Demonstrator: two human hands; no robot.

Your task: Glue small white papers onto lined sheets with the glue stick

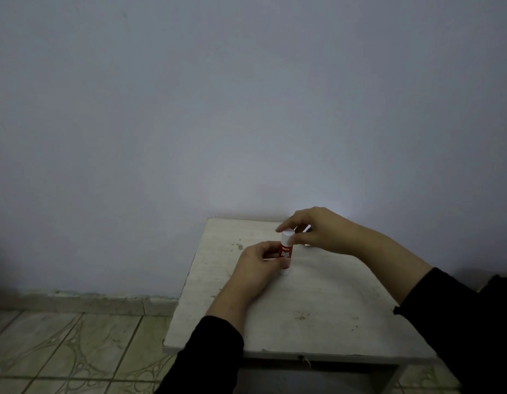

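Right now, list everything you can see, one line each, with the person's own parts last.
glue stick: one, red label with a white cap, held upright over the far middle of the table.
table: one, worn off-white top, set against the wall at lower right.
wall: one, pale grey-blue, fills the upper part of the view.
floor tiles: several, beige with a curved pattern, lower left.
baseboard: one strip, pale, where wall meets floor.
sleeves: two, black, on both forearms.
left hand: one, grips the glue stick's body.
right hand: one, fingers pinch the cap.
No papers or lined sheets show in this view.
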